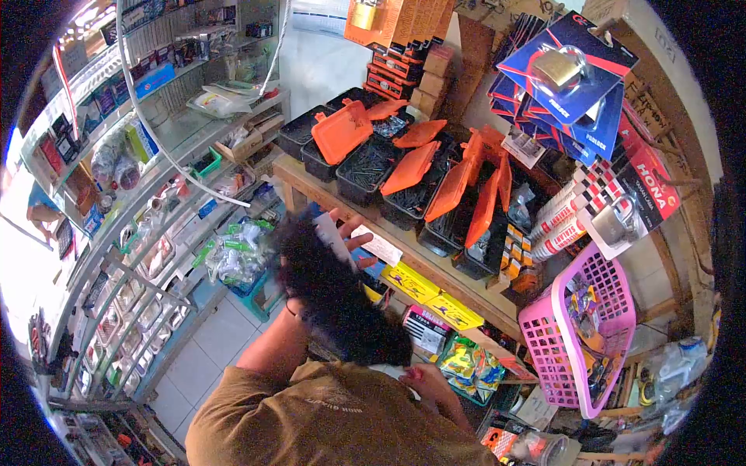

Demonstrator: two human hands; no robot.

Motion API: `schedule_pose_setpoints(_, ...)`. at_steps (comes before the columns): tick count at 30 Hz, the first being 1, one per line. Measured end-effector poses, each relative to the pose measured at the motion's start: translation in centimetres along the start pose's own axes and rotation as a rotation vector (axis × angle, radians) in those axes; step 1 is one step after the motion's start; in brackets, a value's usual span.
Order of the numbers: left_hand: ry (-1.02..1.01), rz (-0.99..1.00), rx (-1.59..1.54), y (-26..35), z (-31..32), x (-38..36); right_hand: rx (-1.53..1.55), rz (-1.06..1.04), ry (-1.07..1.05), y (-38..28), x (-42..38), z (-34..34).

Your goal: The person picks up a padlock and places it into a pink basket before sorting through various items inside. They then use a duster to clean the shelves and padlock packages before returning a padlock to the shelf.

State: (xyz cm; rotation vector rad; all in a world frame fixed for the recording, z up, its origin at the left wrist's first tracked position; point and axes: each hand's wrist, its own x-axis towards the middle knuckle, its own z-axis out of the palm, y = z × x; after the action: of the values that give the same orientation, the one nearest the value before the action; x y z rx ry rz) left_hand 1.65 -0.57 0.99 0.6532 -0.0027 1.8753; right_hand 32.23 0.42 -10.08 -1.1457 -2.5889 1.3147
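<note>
Mid-step judged as picking stock off the wooden shelf (435,272): left hand (342,233) closed around a flat white packet (330,233) at the shelf edge, right hand (423,379) low by glossy packets (466,365), grip unclear; next likely needs a steady lift clear of the black plastic bins (373,167).

Bright daylight floods in from the left, washing that edge to white glare. Colours are vivid and shadows soft. A fisheye lens bends the glass-fronted metal shelving (140,256) into curves, and black vignette fills the corners. Fine detail is slightly soft and blocky throughout.
</note>
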Motion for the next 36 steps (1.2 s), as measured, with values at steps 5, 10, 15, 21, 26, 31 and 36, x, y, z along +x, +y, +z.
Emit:
schedule_pose_setpoints(5, -0.026, 0.004, -0.25, -0.5, -2.0, -0.5, 0.101, 0.115, -0.054, -0.6, -0.2, -0.3)
schedule_pose_setpoints(10, -0.144, -0.043, -0.345, -0.2, -2.5, -1.0, 0.037, 0.179, 0.004, -0.5, -0.2, -0.3)
schedule_pose_setpoints(15, -0.041, 0.01, -0.05, -1.0, -1.6, -0.2, -0.021, 0.043, 0.017, -1.4, -0.7, -0.8)
schedule_pose_setpoints(21, -0.098, -0.012, -0.341, -0.7, -0.7, -0.8, 0.072, 0.2, -0.022, -0.9, -0.9, -0.4)
schedule_pose_setpoints(26, 0.056, -0.025, -0.223, 0.1, -2.0, -1.6, 0.191, 0.256, 0.041, -1.2, -0.7, -0.4)
schedule_pose_setpoints(31, 0.176, -0.022, 0.048, 0.0, -1.4, -0.5, 0.018, 0.069, -0.04, -2.2, -0.9, -0.7)
schedule_pose_setpoints(36, 0.327, -0.048, -0.114, 1.7, 0.6, 0.6, -0.006, 0.238, 0.076, -4.4, -0.1, -0.7)
